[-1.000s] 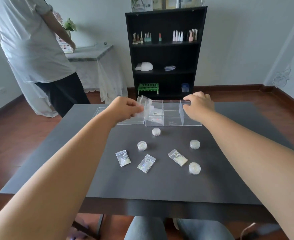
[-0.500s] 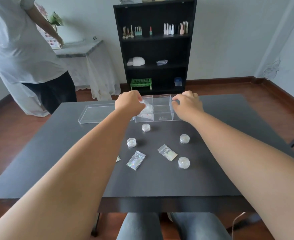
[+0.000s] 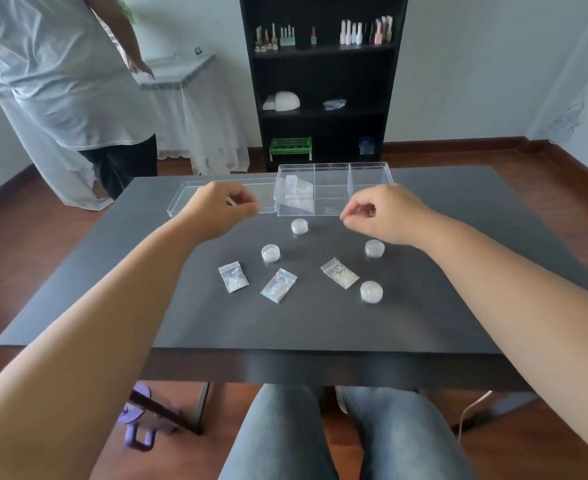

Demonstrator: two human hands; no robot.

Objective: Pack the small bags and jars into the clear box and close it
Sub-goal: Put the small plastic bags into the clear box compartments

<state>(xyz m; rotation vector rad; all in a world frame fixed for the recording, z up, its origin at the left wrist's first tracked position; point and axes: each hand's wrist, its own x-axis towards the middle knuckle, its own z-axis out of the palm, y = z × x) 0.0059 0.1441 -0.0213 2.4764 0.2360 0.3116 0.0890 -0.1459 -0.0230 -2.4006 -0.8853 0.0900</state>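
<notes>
Clear box (image 3: 332, 188) now untouched; both hands pulled back w/ fingers curled.

Looks like a small nail salon/home studio: black shelf (image 3: 323, 81) w/ polish bottles (image 3: 365, 31), white nail lamp (image 3: 284, 101), wood floor (image 3: 493, 157).

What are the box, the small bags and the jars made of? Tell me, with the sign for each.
Clear box: looks like rigid clear plastic, probably acrylic; the shelf shows through its straight, glossy walls and dividers.
Small bags: thin, soft clear plastic film; they lie flat, crinkle and glint over glittery contents.
Jars: seemingly hard clear plastic, with ridged round lids; glass cannot be ruled out.
</notes>
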